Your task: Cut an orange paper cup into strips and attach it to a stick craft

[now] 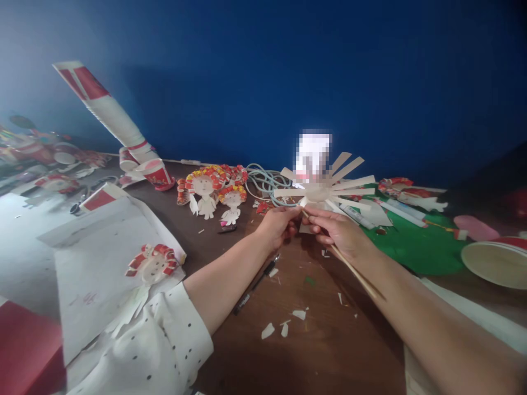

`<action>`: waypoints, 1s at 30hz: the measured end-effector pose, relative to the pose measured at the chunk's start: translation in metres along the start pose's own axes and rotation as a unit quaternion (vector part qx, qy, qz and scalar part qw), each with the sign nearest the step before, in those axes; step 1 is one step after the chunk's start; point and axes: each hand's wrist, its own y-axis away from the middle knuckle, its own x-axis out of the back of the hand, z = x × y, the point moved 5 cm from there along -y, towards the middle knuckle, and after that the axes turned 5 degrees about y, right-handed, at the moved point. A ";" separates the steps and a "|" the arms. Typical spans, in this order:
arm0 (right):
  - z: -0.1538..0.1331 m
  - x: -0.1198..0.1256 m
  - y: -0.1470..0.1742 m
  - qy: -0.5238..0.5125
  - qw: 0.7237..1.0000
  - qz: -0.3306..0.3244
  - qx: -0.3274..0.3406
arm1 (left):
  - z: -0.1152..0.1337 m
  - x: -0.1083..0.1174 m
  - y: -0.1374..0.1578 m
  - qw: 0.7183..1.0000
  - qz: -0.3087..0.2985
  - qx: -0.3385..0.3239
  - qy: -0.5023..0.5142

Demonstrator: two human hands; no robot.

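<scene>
Over the table, the right hand grips a stick slanting down rightward; the left hand pinches fringed paper.

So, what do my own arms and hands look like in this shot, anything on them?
Your left hand and right hand are without gloves. The left arm wears a loose white sleeve with small dark dots, ending below the elbow. The right forearm shows no sleeve up to the picture's edge. I see no watch on either wrist.
</scene>
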 end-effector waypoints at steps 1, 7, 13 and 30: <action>0.001 0.000 0.000 0.002 1.000 0.000 0.002 | 0.000 0.000 0.000 1.000 0.007 0.004 0.000; 0.007 -0.002 -0.001 0.055 0.998 -0.004 0.027 | -0.001 0.003 -0.004 0.999 0.027 -0.006 -0.047; 0.010 -0.001 -0.002 0.154 0.984 0.014 0.093 | 0.001 0.006 -0.004 0.997 0.043 -0.024 -0.063; 0.011 -0.008 0.005 0.125 0.986 0.046 0.098 | 0.000 0.003 0.001 0.996 0.081 -0.030 0.002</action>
